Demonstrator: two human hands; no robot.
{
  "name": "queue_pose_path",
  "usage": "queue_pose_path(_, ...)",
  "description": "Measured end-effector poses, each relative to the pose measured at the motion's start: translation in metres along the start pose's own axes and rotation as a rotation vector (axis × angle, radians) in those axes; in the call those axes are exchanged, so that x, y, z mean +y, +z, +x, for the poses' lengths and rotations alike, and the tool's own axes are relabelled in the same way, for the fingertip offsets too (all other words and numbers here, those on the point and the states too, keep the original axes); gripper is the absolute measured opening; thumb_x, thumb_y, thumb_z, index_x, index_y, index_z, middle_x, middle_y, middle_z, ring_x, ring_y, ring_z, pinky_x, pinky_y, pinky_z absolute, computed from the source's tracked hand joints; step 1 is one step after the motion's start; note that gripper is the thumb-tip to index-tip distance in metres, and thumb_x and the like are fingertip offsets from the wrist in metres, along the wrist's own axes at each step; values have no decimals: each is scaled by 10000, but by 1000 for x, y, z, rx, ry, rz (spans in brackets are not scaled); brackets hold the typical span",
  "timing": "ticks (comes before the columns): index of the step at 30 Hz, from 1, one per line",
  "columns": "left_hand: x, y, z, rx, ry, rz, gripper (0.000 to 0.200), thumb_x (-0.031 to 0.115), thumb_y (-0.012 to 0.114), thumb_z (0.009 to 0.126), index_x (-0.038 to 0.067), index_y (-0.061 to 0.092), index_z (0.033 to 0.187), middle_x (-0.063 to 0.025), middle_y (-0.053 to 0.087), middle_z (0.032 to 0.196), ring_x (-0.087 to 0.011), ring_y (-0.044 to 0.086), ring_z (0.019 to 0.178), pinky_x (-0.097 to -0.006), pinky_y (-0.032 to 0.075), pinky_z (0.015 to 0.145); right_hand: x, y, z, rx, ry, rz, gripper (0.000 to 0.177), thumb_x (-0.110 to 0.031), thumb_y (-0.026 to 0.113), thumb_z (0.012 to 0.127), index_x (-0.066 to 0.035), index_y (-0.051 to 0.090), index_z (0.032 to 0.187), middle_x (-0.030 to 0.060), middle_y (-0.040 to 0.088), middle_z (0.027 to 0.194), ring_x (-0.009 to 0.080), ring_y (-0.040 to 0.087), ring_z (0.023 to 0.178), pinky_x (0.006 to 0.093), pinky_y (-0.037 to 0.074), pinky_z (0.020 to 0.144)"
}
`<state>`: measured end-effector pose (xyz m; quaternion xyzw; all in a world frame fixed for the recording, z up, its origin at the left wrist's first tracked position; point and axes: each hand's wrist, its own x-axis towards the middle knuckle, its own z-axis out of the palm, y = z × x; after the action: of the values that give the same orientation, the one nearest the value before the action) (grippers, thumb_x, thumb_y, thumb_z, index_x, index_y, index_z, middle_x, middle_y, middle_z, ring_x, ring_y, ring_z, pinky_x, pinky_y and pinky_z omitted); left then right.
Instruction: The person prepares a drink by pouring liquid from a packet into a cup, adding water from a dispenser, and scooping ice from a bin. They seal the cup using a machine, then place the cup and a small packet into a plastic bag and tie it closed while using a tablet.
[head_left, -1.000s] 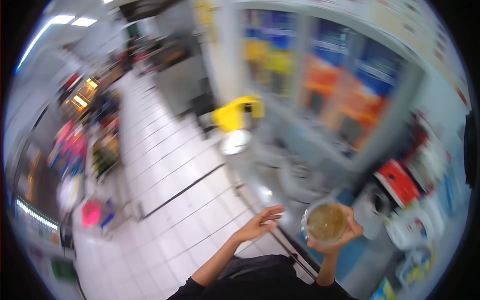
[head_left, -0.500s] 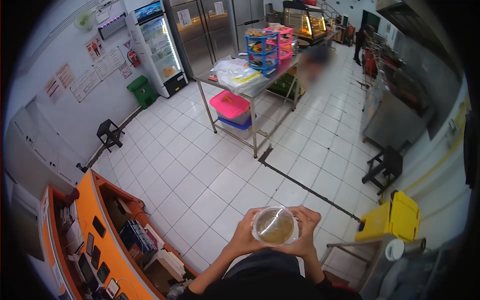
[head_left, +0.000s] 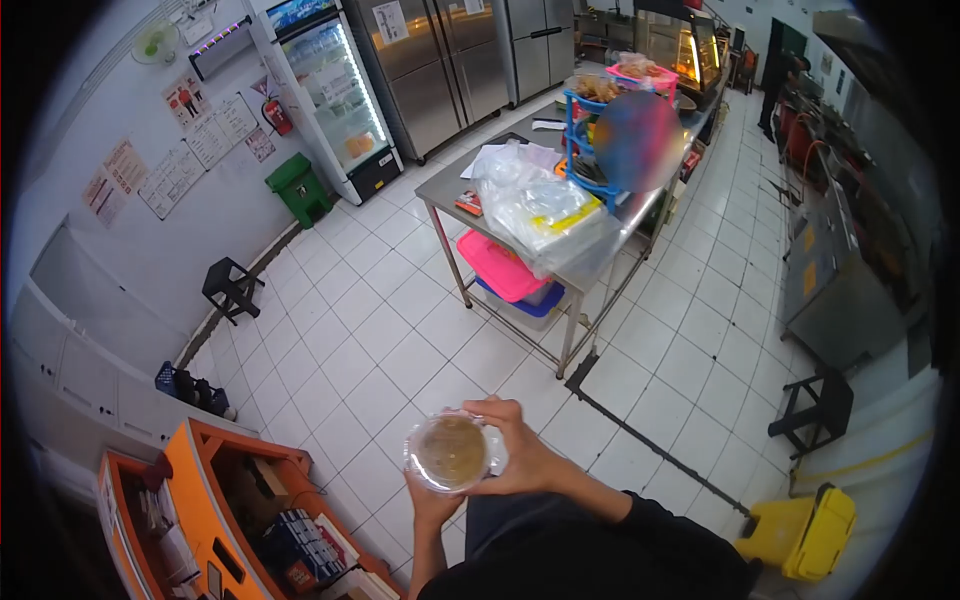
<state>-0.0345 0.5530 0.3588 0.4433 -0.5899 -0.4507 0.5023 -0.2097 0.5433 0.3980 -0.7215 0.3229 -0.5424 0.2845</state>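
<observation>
In front of my body I hold a round clear plastic bowl (head_left: 450, 453) with yellow-brown contents under a shiny clear cover. My right hand (head_left: 518, 450) grips it from the right, the fingers over its upper rim and the thumb along its lower right edge. From below, my left hand (head_left: 432, 507) closes on the bowl's lower left side, and part of its fingers is hidden behind the bowl. White floor tiles (head_left: 345, 345) show beneath.
A steel table (head_left: 440, 190) ahead bears plastic bags (head_left: 545, 205) and a blue rack (head_left: 580, 140). An orange counter (head_left: 200, 490) stands at lower left. Black stools (head_left: 232, 288) and a yellow bin (head_left: 800, 535) stand on the floor. A person (head_left: 775, 90) is far back.
The bowl and both hands have moved left in view. My left hand has shifted lower on the bowl. The steel table looks nearer, and the orange counter has slid lower in view.
</observation>
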Motion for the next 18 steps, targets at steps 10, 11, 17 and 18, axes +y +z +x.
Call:
queue_pose_path(10,-68,-67,300,92,66,160,754,138,898,583,-5,539,1230,-112,623,1181,-183,624,1045,-321,498,913,275,-21,197,163,275,33,789,-193,726,834,-68,180,1390,171,491,1337,212,531,1085,338,495,867)
queue_pose_path(11,-86,-79,333,28,114,251,742,136,888,591,-3,538,1231,-120,599,1217,-198,615,1072,-323,489,931,319,-33,203,399,310,142,704,-117,671,866,-80,198,1386,139,552,1273,172,553,1002,295,490,832)
queue_pose_path(17,-129,-70,512,-105,228,171,746,131,882,592,-6,515,1228,-105,600,1173,-223,604,1082,-340,473,956,418,-130,217,911,641,-269,606,-50,612,891,-103,250,1374,103,634,1100,137,563,862,252,481,726)
queue_pose_path(18,-144,-64,539,-134,295,221,760,122,885,590,-9,499,1232,-108,601,1166,-222,604,1074,-339,472,954,433,-139,216,1001,680,-316,610,-38,609,884,-107,256,1376,96,638,1093,137,567,861,253,480,712)
